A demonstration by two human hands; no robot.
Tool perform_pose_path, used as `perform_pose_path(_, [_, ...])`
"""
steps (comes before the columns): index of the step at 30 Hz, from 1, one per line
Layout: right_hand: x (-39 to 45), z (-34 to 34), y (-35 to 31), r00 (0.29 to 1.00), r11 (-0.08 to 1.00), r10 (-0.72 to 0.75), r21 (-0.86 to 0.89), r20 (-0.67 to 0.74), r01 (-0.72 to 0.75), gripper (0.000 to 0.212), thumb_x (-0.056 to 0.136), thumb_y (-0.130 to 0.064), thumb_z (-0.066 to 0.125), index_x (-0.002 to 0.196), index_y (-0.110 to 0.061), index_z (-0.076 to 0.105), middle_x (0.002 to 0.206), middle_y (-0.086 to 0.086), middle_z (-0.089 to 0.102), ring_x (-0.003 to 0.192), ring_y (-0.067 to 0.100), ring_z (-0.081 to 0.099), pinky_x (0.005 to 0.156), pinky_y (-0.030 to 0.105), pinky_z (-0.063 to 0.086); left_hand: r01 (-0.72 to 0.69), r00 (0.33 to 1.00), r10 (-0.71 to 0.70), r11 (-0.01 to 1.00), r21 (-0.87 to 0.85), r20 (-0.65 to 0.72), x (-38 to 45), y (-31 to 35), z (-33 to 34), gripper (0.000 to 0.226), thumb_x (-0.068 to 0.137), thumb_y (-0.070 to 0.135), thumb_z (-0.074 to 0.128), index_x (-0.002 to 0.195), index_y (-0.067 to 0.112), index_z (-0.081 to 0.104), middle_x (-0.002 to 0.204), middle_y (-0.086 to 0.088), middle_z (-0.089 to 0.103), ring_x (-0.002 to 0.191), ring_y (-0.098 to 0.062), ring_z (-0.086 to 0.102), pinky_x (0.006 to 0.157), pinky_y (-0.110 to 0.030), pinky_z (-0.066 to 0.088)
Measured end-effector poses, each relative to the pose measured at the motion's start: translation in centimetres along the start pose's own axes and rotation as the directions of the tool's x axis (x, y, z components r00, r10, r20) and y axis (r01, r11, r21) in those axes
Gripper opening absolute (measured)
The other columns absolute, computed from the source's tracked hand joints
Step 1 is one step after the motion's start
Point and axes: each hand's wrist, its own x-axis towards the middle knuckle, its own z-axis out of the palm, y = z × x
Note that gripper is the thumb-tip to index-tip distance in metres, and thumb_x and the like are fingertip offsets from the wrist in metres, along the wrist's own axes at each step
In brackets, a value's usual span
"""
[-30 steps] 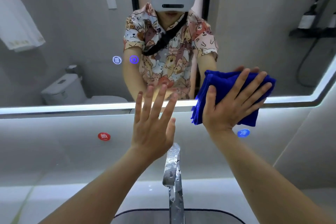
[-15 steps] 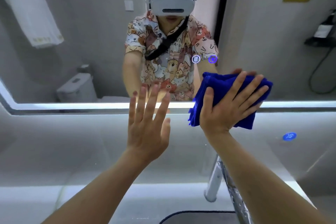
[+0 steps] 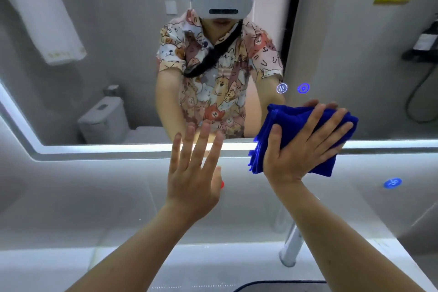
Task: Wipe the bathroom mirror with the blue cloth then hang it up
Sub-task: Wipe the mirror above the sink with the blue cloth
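Note:
The bathroom mirror [image 3: 118, 42] fills the upper part of the view, with a lit strip along its lower edge. My right hand [image 3: 303, 149] lies flat, fingers spread, pressing a folded blue cloth [image 3: 284, 125] against the mirror's lower edge. My left hand [image 3: 194, 173] is held up flat with fingers apart, at the wall just under the lit strip, holding nothing. The mirror shows a person in a patterned shirt and a headset.
Two glowing touch icons [image 3: 292, 88] sit on the mirror just above the cloth. A blue round label [image 3: 392, 182] is on the wall at right. The chrome tap [image 3: 290, 244] and the dark basin rim [image 3: 279, 284] lie below. A white towel [image 3: 47, 23] shows in reflection.
The view has swung left, so the mirror's left corner appears and the tap has shifted right. My right hand keeps the cloth on the mirror's lower edge.

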Motion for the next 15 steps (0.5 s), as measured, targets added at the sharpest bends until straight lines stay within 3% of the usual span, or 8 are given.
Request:
perform_pose_path(9, [-1.7, 0.1, -2.8, 0.999, 0.999, 0.041, 0.003, 0.022, -0.041, 0.081, 0.099, -0.059, 0.040, 0.154, -0.001, 0.035, 0.159, 0.033, 0.032, 0.147, 0.054, 0.022, 0.121, 0.065, 0.014, -0.033, 0.997, 0.030, 0.999, 0.039, 0.065, -0.2, -1.3, -1.2, 0.070, 0.089, 0.025, 0.064, 0.154, 0.011, 0.041, 0.164, -0.016, 0.028, 0.153, -0.039, 0.021, 0.122, -0.060, 0.021])
perform_pose_path(15, [-3.8, 0.4, -6.1, 0.999, 1.000, 0.007, 0.002, 0.033, -0.007, 0.079, 0.100, -0.061, 0.038, 0.154, -0.003, 0.033, 0.158, 0.033, 0.033, 0.147, 0.054, 0.023, 0.120, 0.067, 0.016, 0.045, 0.999, -0.046, 0.996, 0.077, 0.013, -1.3, -5.0, -2.3, 0.070, 0.090, 0.027, 0.063, 0.154, 0.014, 0.038, 0.164, -0.016, 0.028, 0.153, -0.041, 0.020, 0.119, -0.067, 0.021])
